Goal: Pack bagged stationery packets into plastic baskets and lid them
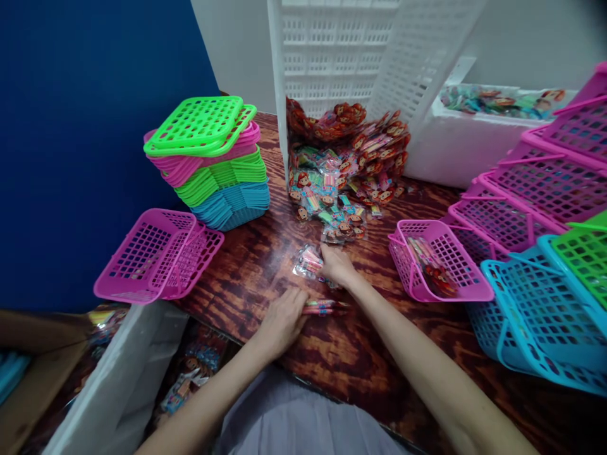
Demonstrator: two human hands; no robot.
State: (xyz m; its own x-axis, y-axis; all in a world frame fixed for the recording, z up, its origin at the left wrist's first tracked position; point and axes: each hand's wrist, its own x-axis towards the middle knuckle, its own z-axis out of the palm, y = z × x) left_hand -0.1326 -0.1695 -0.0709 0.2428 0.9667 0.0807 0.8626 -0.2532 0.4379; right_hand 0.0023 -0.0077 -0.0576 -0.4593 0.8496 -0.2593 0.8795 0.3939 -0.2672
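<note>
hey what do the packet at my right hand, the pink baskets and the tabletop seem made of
Packet: clear, shiny film, likely plastic, given the glare and wrinkles. Pink baskets: probably smooth molded plastic, given the even color and regular holes. Tabletop: slightly glossy; streaky grain suggests wood, though printed laminate is possible.

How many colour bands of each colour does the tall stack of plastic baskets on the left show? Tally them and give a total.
Bright green plastic bands: 2
Pink plastic band: 1
Blue plastic band: 1
Total: 4
</note>
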